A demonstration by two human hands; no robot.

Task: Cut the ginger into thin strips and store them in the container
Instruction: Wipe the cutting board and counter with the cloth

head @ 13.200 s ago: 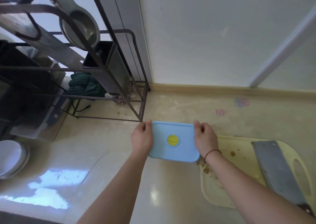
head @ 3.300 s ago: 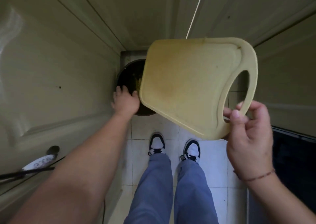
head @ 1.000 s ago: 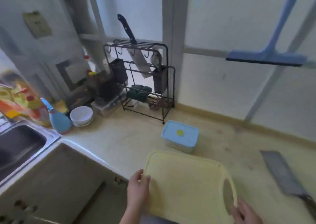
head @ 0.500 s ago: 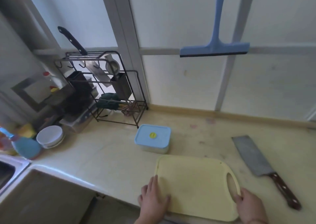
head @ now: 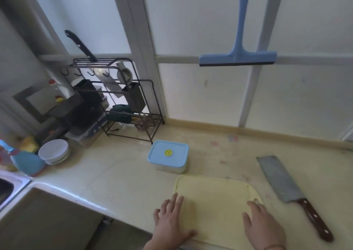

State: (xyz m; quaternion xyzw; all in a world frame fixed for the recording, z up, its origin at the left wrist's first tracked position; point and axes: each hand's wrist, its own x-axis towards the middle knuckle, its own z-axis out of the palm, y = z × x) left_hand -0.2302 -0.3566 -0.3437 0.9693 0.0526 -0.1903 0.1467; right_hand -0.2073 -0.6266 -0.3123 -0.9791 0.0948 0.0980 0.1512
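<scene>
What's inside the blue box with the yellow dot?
The container is closed by its blue lid, so its contents are hidden. The pale sides show nothing clear inside.

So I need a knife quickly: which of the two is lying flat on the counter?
The cleaver with the brown handle, right of the cutting board. The black-handled knife stands slotted in the rack.

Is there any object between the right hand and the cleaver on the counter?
Nothing visible. The right hand lies flat on the cutting board, and the cleaver rests on the counter just to its right, handle toward the person. Only bare counter lies between them. The lidded container sits farther back.
</scene>
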